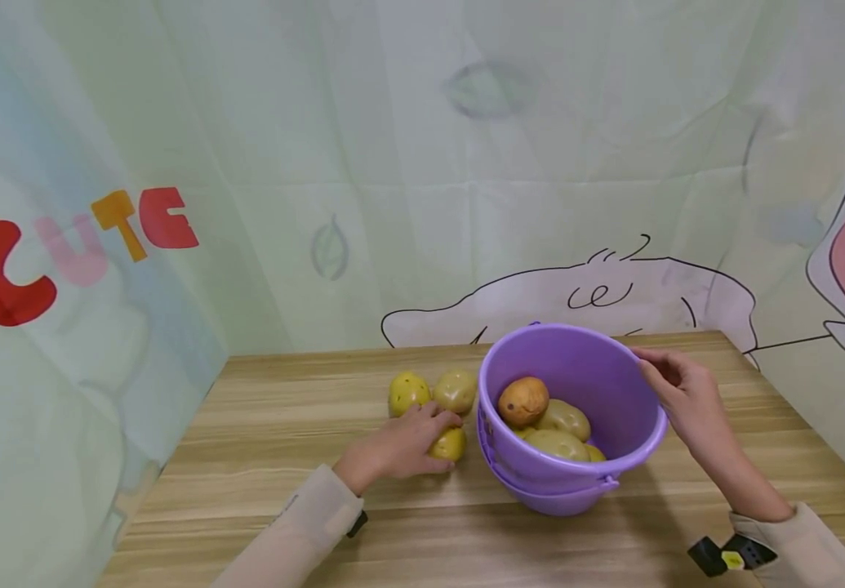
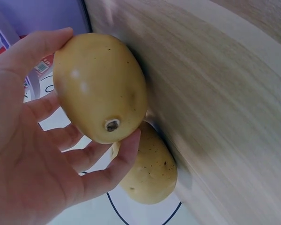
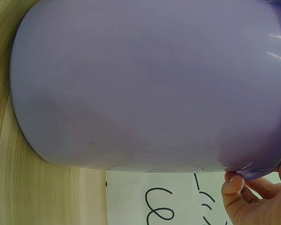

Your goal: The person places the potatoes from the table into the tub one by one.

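My left hand holds a yellow potato at the table, left of a purple bucket. In the left wrist view, the thumb and fingers curl round opposite sides of this potato, which has a dark pit near one end. Just behind the hand lie a speckled yellow potato and a paler potato. With thumb and fingers, my right hand pinches the bucket's right rim. Inside the bucket are several potatoes, an orange-brown potato uppermost at the left.
The wooden table has its far edge against a printed cloth backdrop with cartoon drawings. The bucket's handle hangs down along its near side. Cloth also stands along the left and right of the table.
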The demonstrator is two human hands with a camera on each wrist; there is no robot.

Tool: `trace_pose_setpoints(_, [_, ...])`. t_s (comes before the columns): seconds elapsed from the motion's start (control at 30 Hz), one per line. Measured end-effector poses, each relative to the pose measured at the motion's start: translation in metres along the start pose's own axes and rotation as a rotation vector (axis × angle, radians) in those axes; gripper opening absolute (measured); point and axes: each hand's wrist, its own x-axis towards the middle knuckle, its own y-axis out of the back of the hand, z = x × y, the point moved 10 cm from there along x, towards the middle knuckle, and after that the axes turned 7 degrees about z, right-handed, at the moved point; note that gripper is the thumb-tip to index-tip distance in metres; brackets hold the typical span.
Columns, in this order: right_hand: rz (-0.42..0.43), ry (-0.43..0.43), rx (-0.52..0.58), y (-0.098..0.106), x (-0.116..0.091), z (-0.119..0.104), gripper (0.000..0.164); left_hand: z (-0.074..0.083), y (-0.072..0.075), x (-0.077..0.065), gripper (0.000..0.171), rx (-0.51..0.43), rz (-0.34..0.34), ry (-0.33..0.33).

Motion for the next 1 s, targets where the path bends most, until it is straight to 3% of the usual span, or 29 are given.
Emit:
trace_pose_setpoints(0.47, [0.004,0.000,0.000,0.000,0.001,0.000,0.029,-0.001,0.005,-0.001,0.055,-0.041,0.018,-0.003])
trace_pose_setpoints(1.0, [0.005,0.006,0.014,0.000,0.001,-0.001,0.030,0.004,0.034,-0.003,0.056,-0.114,0.079,-0.020])
